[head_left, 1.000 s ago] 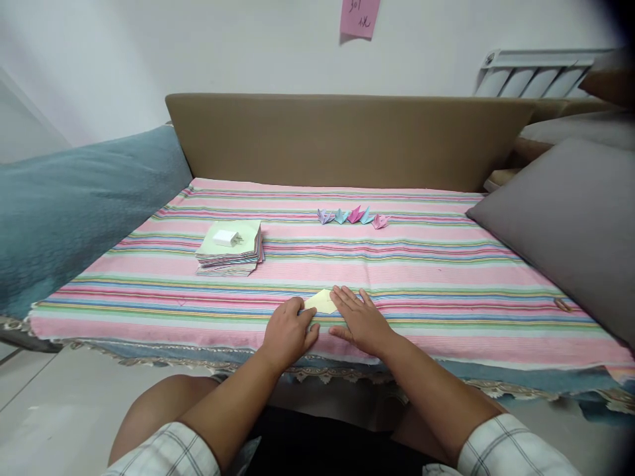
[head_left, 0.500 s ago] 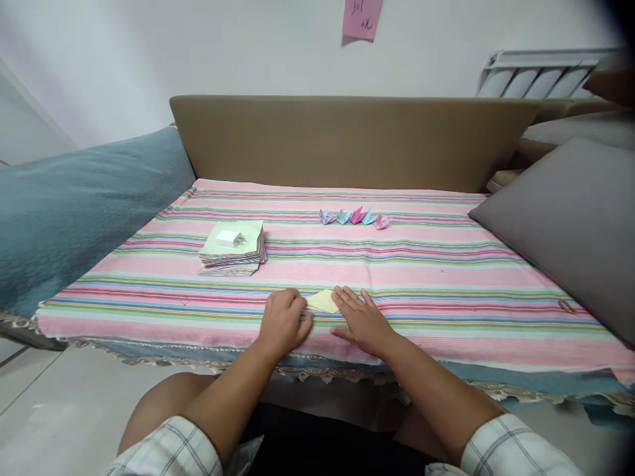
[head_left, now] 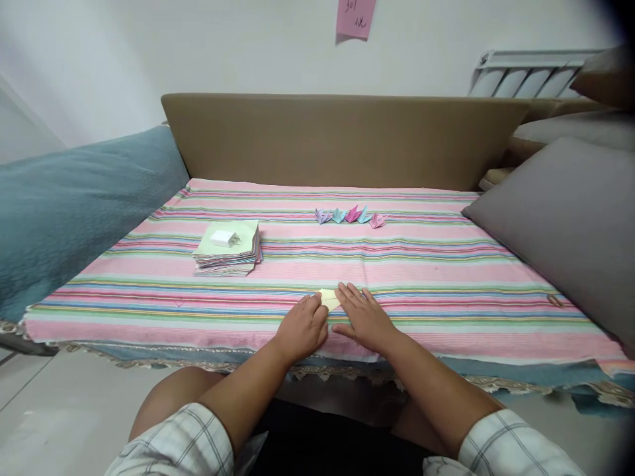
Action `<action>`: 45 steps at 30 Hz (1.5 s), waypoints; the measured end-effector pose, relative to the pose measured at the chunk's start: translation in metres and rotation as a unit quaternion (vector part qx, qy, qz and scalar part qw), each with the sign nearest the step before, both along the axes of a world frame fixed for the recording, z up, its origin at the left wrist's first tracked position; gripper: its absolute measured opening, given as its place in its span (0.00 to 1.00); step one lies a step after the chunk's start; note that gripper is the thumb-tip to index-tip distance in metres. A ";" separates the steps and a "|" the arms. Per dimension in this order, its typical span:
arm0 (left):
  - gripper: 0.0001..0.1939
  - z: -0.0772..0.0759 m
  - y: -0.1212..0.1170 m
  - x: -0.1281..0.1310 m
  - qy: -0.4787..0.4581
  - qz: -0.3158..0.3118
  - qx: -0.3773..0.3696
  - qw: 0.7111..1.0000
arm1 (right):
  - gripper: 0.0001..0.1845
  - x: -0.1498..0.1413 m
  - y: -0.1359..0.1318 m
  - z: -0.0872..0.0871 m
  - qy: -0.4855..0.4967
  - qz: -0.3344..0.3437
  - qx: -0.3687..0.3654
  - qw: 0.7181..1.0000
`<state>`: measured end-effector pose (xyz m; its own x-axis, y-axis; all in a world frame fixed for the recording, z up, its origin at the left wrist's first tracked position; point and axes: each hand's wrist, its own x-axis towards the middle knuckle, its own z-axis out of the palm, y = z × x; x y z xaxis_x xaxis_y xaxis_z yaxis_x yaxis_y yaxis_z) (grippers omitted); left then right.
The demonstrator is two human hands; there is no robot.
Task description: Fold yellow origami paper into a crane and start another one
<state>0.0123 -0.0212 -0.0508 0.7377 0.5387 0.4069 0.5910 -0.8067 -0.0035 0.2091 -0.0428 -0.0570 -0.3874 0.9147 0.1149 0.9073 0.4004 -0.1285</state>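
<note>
A small pale-yellow piece of folded origami paper (head_left: 328, 299) lies on the striped cloth near the seat's front edge, its two ends covered by my hands. My left hand (head_left: 303, 328) has its fingers curled down on the paper's left part. My right hand (head_left: 366, 320) lies flat, fingers stretched, over the paper's right end. Further back, several folded paper cranes (head_left: 352, 215) in purple, blue and pink stand in a row. To the left is a stack of square paper sheets (head_left: 228, 254), topped by a white plug adapter (head_left: 224, 238).
The striped cloth (head_left: 421, 271) covers a sofa seat with a brown backrest (head_left: 322, 142). A blue-covered armrest (head_left: 89, 198) bounds the left side, a grey cushion (head_left: 555, 211) the right. A small brown object (head_left: 554, 301) lies near the cushion. A pink note (head_left: 355, 18) is on the wall.
My left hand has moved right along the paper, now covering more of its left part. The right hand stays flat on the other end. The view has shifted slightly.
</note>
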 end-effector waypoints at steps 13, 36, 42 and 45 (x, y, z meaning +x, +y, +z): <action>0.07 0.003 -0.002 0.001 0.004 0.010 -0.002 1.000 | 0.49 0.008 -0.005 0.018 0.075 -0.054 0.074 0.993; 0.11 0.004 -0.001 -0.001 0.022 0.009 -0.009 1.000 | 0.44 0.010 -0.003 -0.004 0.064 -0.111 0.006 0.992; 0.12 0.003 0.000 -0.001 0.021 0.001 -0.008 1.000 | 0.36 -0.008 0.002 -0.003 0.211 -0.134 0.065 0.966; 0.14 0.002 0.000 -0.001 0.018 0.002 -0.006 1.000 | 0.40 -0.018 0.008 -0.001 0.210 -0.190 0.051 0.958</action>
<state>0.0114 -0.0215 -0.0486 0.7496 0.5463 0.3736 0.5942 -0.8041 -0.0163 0.1912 -0.0344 -0.0585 0.0721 0.9562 0.2835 0.8671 0.0804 -0.4916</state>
